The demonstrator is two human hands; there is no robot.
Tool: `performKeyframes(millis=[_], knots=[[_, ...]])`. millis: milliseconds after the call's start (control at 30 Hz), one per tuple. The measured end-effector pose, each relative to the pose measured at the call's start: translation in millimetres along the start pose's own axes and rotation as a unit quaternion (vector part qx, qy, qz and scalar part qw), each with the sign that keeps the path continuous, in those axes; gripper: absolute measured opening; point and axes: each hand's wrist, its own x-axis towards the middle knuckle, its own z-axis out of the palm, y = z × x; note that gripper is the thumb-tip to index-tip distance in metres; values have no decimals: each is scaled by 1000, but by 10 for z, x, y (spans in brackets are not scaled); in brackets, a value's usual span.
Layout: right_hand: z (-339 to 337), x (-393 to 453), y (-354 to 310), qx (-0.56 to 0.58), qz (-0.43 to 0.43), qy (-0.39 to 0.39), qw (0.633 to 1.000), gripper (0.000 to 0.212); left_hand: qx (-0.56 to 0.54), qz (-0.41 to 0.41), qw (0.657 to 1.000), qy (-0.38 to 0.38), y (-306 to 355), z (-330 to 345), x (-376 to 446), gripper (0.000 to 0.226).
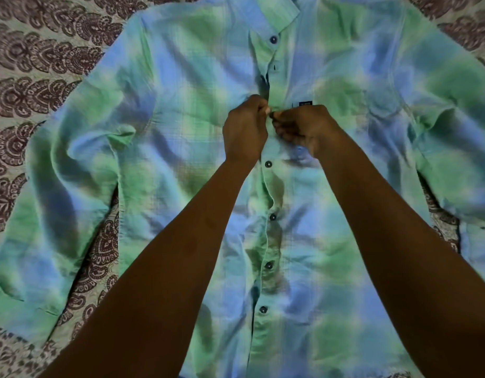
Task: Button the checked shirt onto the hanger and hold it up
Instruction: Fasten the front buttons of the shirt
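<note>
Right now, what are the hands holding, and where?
Both the left hand and right hand pinch the checked shirt at its front placket, mid-chest, between the buttons.

The shirt (pixel 159 137) is spread on the bedsheet (pixel 31 77), collar (pixel 268 12) at 12 o'clock. Both hands, left (pixel 245 129) and right (pixel 304 126), are met at its placket, centre.

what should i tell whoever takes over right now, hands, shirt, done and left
Left hand and right hand both pinch the placket at chest height, working one button.
The shirt lies flat, front up, on a patterned bedspread.
Done: four buttons below the hands look fastened.
Left: this button; the placket above gapes open, with its collar button unfastened. No hanger is visible; then hold the shirt up.
</note>
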Motion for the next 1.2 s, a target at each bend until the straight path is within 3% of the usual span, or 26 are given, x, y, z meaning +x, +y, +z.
performKeyframes(millis=[100,167,267,367,433,500,633,833,1000,1200], knots=[[-51,7,-50,17,24,-39,999,15,44,35,998,1,17,-5,47,12],[-37,24,-31,-20,-1,-13,1000,18,11,-26,999,-29,-3,-21,125,4],[-58,124,17,-131,-92,33,987,21,-94,-147,980,-98,-62,-142,317,23],[-64,198,24,-207,-195,101,953,20,-103,-155,968,-166,-72,-300,480,31],[-27,204,-15,-227,-273,154,922,16,-116,-156,968,-160,-84,-340,575,30],[37,238,-79,-225,-319,157,907,15,-143,-162,968,-125,-89,-329,667,27],[141,407,-193,-310,-316,167,881,44,-146,-135,973,-115,-26,-199,758,21],[147,449,-274,-314,-305,223,871,28,-67,-105,990,-71,39,8,754,16],[-5,518,-339,-312,-299,170,885,22,-9,-132,989,-72,177,51,811,11],[-99,498,-351,-346,-315,127,874,17,-149,-193,966,-81,213,52,753,11]])
